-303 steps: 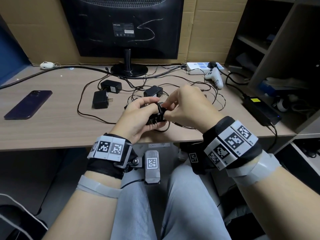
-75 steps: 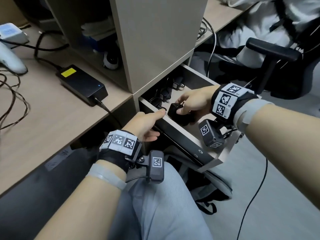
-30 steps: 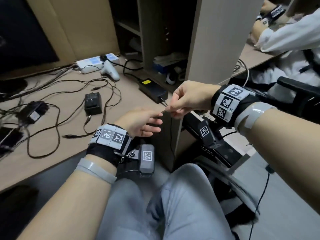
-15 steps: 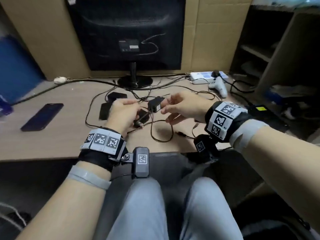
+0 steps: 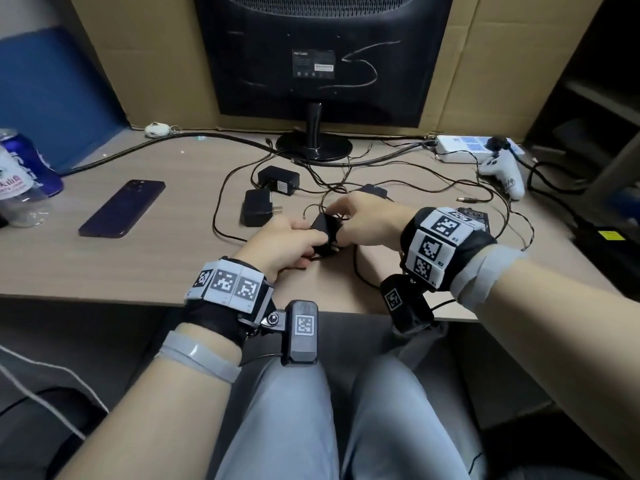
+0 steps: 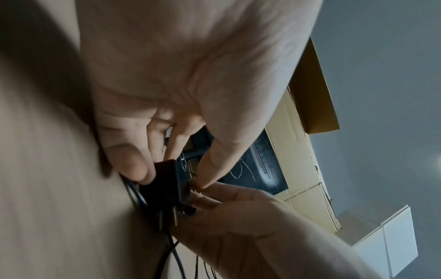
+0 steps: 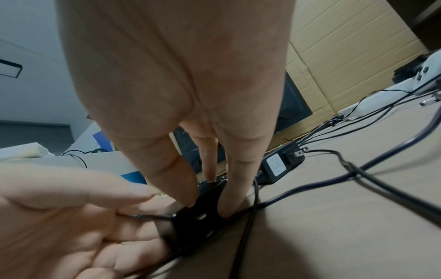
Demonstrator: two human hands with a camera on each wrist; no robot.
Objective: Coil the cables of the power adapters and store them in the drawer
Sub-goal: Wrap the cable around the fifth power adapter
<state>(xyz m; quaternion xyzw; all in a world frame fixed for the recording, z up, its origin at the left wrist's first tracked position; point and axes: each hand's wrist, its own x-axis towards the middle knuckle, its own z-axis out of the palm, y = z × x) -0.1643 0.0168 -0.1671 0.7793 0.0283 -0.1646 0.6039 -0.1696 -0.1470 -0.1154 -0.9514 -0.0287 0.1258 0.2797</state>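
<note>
A black power adapter [image 5: 323, 230] is held just above the desk [image 5: 138, 265] between both hands. My left hand [image 5: 304, 244] pinches its body with thumb and fingers [image 6: 133, 166]; its prongs [image 6: 167, 217] point toward the camera in the left wrist view. My right hand [image 5: 341, 220] grips the same adapter [image 7: 198, 213] from the other side with thumb and fingertips [image 7: 229, 203]. Its thin black cable [image 5: 356, 268] trails loose toward the desk's front edge. Two more adapters [image 5: 278, 180] [image 5: 258, 211] lie uncoiled behind the hands, and a third [image 7: 279, 166] lies past my right fingers. The drawer is out of view.
A tangle of thin black cables [image 5: 450, 188] spreads over the desk's right half. A dark phone [image 5: 121, 207] lies to the left, with a can [image 5: 24, 161] at the far left. Monitor stand [image 5: 313, 147], power strip [image 5: 467, 147] and white controller [image 5: 505, 173] sit at the back.
The view has swung from the drawer back to the desk. Both hands, empty and apart half a second ago, have closed on one adapter and drawn it toward the front edge.
</note>
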